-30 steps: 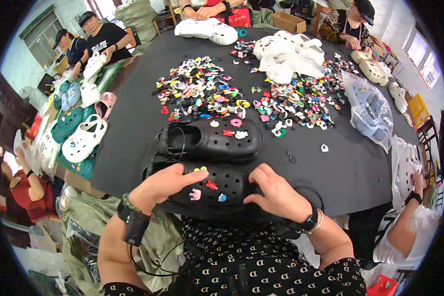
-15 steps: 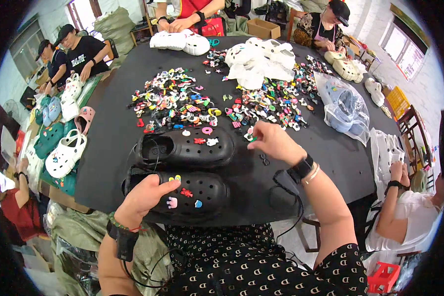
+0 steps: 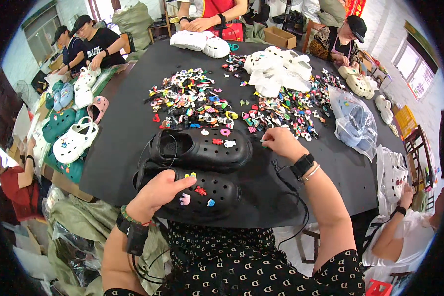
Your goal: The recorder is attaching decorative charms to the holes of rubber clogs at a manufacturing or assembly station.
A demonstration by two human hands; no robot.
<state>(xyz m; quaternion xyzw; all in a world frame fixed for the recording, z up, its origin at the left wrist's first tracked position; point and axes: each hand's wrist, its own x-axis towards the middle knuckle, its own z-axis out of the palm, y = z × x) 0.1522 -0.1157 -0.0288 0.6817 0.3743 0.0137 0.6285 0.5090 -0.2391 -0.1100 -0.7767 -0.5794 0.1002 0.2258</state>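
black table (image 3: pixel 133 133), workshop | left hand (image 3: pixel 155 195) fingers clamped on near black clog (image 3: pixel 202 193) at 6 o'clock | right hand (image 3: pixel 280 143) fingers pinched at charm pile (image 3: pixel 281 111) edge, 1 o'clock | second black clog (image 3: pixel 202 147) just behind

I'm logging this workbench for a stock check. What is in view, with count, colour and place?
black clogs: two, side by side at the near table edge
shoe charms: many, mixed colours, piled mid-table
white clogs: several, far side
clear plastic bag: one, right of the charms
table: one, black
green, white and pink clogs: several, left bench
co-workers: several, around the table
left hand: on the nearer clog
right hand: at the charm pile's near edge
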